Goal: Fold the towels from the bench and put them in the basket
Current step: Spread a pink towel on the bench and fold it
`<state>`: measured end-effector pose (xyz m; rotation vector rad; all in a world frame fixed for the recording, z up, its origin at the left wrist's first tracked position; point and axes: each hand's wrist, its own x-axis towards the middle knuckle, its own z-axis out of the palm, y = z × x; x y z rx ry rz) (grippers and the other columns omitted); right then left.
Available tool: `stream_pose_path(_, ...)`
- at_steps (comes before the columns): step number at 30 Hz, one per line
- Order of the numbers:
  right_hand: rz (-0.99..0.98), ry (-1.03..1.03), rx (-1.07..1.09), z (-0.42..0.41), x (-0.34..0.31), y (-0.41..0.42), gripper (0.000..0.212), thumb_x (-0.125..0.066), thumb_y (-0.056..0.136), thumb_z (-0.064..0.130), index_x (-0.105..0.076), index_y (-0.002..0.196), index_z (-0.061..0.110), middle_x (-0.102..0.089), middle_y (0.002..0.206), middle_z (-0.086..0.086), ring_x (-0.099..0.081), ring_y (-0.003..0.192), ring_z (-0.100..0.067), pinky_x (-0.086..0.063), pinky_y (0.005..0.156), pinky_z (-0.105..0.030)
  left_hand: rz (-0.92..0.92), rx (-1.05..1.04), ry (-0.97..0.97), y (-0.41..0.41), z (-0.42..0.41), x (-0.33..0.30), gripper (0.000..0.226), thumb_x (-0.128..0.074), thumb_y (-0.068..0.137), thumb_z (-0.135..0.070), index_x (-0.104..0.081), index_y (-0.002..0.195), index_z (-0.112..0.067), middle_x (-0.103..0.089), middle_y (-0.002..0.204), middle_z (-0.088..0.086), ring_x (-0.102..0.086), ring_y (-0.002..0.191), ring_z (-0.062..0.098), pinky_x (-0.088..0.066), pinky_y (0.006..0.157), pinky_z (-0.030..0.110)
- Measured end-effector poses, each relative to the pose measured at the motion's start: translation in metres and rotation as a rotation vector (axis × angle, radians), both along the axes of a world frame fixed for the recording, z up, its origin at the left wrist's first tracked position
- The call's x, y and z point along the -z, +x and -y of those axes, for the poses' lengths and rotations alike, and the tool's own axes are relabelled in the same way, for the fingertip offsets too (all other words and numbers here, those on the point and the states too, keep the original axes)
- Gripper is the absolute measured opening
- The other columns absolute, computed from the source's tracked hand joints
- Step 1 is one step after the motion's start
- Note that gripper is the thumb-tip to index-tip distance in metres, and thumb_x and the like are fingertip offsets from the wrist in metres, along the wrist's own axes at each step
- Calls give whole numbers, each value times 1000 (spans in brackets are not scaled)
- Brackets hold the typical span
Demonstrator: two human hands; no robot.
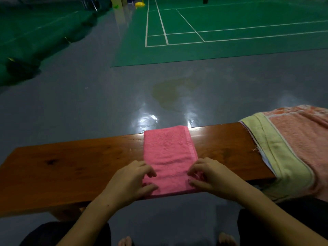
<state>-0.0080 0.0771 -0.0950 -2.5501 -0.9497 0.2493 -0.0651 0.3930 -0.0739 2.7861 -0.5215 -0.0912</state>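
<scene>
A pink towel point(168, 151), folded into a narrow strip, lies across the wooden bench point(71, 162) from its far edge to its near edge. My left hand point(131, 180) grips the towel's near left corner with curled fingers and thumb. My right hand point(209, 176) pinches the near right corner the same way. At the bench's right end a pale yellow towel point(276, 157) and an orange-pink towel point(305, 139) lie draped over it in a pile. No basket is in view.
Grey glossy floor point(88, 103) spreads beyond the bench, then a green badminton court point(230, 29) with white lines. Rolled green matting point(35, 41) lies at the far left. My knees and bare toes show below the bench's near edge.
</scene>
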Motion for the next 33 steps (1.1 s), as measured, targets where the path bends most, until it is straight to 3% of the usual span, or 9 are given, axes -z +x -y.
stream_pose_path(5, 46, -80, -25, -4, 6, 2, 31, -75, 90, 49, -71, 117, 35, -56, 127, 18, -45, 115, -4, -52, 94, -28, -51, -31, 146, 8, 3, 4, 46, -72, 81, -64, -59, 114, -36, -55, 111, -18, -50, 100, 8, -45, 81, 28)
stream_pose_path(11, 62, -109, 62, -18, 2, 12, 34, -72, 94, 47, -71, 122, 28, -57, 129, 10, -46, 115, -12, -52, 96, -33, -53, -53, 159, 21, 6, 2, 53, -70, 77, -66, -63, 120, -35, -55, 119, -18, -53, 105, 7, -48, 82, 27)
stream_pose_path(16, 125, -158, 111, -31, 1, 22, 33, -62, 97, 47, -67, 119, 23, -58, 124, 5, -47, 110, -15, -47, 80, -26, 34, -93, 214, 32, 11, 12, 25, -64, 90, -47, -62, 110, -32, -58, 118, -13, -54, 105, 11, -48, 78, 27)
stream_pose_path(19, 179, -211, 89, -33, 3, 25, 37, -50, 91, 50, -66, 106, 20, -61, 113, 1, -49, 99, -19, -50, 81, -32, 44, -111, 104, 36, 6, 15, 22, -64, 83, -48, -60, 97, -32, -57, 105, -17, -52, 98, 9, -41, 70, 26)
stream_pose_path(22, 160, -159, 80, -31, 0, 26, 44, -39, 84, 54, -62, 99, 20, -60, 107, 1, -45, 95, -20, -43, 79, -33, 15, -143, -164, 37, -1, 7, 22, -62, 75, -48, -61, 90, -33, -62, 98, -22, -54, 93, 4, -50, 72, 31)
stream_pose_path(26, 66, 85, 117, -30, -16, 22, 28, -47, 86, 50, -56, 95, 25, -59, 105, 9, -44, 97, -13, -47, 80, -30, -16, -170, -450, 34, -5, -11, 12, -70, 76, -35, -66, 87, -29, -71, 97, -13, -65, 96, 11, -55, 80, 38)
stream_pose_path(31, -76, 249, 204, -28, -26, 18, 20, -49, 92, 54, -48, 92, 34, -62, 80, 11, -59, 70, -9, -51, 62, -35, -122, -152, -627, 29, -1, -28, 8, -73, 83, -20, -67, 88, -18, -69, 86, 0, -65, 78, 20, -51, 68, 31)
stream_pose_path(33, -121, 269, 240, -26, -25, 18, 23, -49, 91, 57, -50, 94, 34, -65, 79, 10, -62, 70, -9, -52, 61, -37, -170, -152, -671, 28, 0, -30, 11, -72, 84, -19, -67, 93, -17, -70, 87, 4, -66, 77, 17, -51, 67, 29)
